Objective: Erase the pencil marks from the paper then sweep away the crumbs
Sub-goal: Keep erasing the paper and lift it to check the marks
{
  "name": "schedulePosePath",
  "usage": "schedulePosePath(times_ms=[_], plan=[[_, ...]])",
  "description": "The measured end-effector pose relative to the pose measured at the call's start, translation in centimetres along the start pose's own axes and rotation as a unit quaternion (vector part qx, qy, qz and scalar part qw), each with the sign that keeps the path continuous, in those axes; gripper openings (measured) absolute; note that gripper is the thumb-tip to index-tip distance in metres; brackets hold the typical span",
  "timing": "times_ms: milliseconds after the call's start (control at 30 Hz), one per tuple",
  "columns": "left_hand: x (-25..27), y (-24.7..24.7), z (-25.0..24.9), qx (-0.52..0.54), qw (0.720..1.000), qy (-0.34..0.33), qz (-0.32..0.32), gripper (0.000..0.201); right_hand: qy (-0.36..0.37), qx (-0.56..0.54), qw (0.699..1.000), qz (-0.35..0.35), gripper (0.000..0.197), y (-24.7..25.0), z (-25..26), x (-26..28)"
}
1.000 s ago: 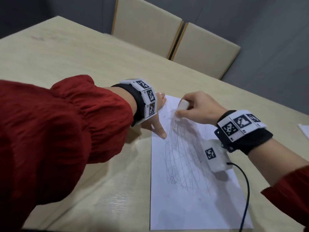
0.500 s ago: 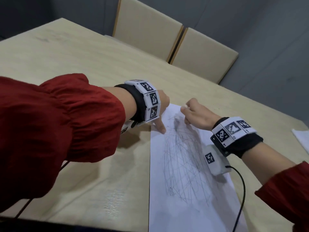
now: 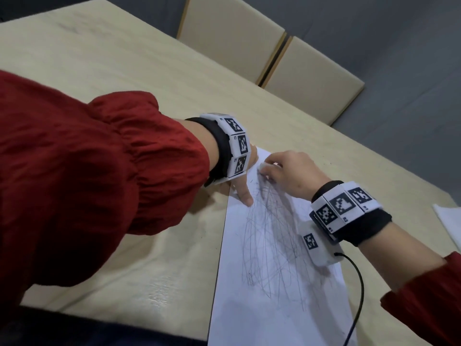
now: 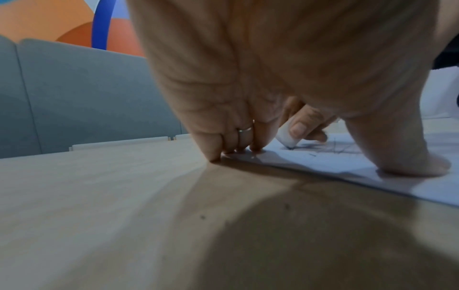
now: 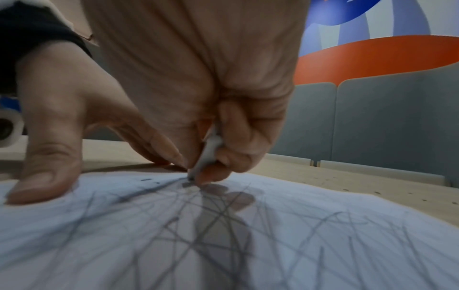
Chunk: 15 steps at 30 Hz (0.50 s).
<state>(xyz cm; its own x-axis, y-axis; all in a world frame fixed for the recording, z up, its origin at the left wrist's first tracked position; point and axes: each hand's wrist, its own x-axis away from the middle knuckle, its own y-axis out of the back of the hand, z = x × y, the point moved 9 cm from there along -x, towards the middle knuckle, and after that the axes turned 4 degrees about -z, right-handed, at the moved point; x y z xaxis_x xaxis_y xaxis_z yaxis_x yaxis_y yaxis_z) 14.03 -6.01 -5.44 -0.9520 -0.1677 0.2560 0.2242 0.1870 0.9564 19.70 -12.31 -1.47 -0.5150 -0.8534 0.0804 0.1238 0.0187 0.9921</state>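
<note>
A white paper (image 3: 239, 308) lies on the wooden table (image 3: 99, 58), covered in grey pencil scribbles (image 3: 269, 240). My left hand (image 3: 243, 188) presses the paper's upper left edge with straight fingers (image 4: 236, 149) and the thumb (image 4: 410, 166) spread flat. My right hand (image 3: 282, 171) pinches a small white eraser (image 3: 263, 167). The eraser (image 5: 207, 157) stands tilted, its darkened tip touching the top of the scribbles (image 5: 223, 225), close to the left thumb (image 5: 47, 166). From the left wrist the eraser (image 4: 286, 137) shows just beyond my left fingers.
Two beige chairs (image 3: 232, 36) (image 3: 311, 78) stand at the table's far edge. Another white sheet (image 3: 449, 226) lies at the right border. A black cable (image 3: 356, 295) runs from my right wrist across the paper's lower right. Grey partition panels (image 5: 385, 121) stand behind.
My right hand has rubbed the eraser back and forth over the top of the scribbles. The left hand has kept pressing the paper's edge.
</note>
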Motion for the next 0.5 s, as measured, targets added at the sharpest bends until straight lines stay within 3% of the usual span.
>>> schedulePosePath(times_ms=[133,233,333,400,500], plan=[[0.0,0.3,0.3,-0.006,1.0,0.006,0.004,0.111,0.008,0.049,0.999,-0.01,0.029,-0.3,0.2,-0.1],[-0.2,0.2,-0.2,-0.04,0.999,-0.018,0.014,0.153,-0.001,0.054,0.998,-0.032,0.027,0.4,-0.1,-0.5],[-0.5,0.1,-0.2,-0.089,0.996,-0.006,0.02,0.171,0.031,0.06,0.998,-0.016,0.025,0.0,1.1,0.0],[-0.5,0.0,0.2,-0.09,0.995,0.002,0.038,0.167,0.054,0.068,0.996,-0.002,0.024,-0.4,1.6,0.3],[-0.1,0.2,-0.1,-0.072,0.996,0.001,0.057,0.131,0.016,0.06,0.997,-0.037,0.025,0.4,-0.4,-0.4]])
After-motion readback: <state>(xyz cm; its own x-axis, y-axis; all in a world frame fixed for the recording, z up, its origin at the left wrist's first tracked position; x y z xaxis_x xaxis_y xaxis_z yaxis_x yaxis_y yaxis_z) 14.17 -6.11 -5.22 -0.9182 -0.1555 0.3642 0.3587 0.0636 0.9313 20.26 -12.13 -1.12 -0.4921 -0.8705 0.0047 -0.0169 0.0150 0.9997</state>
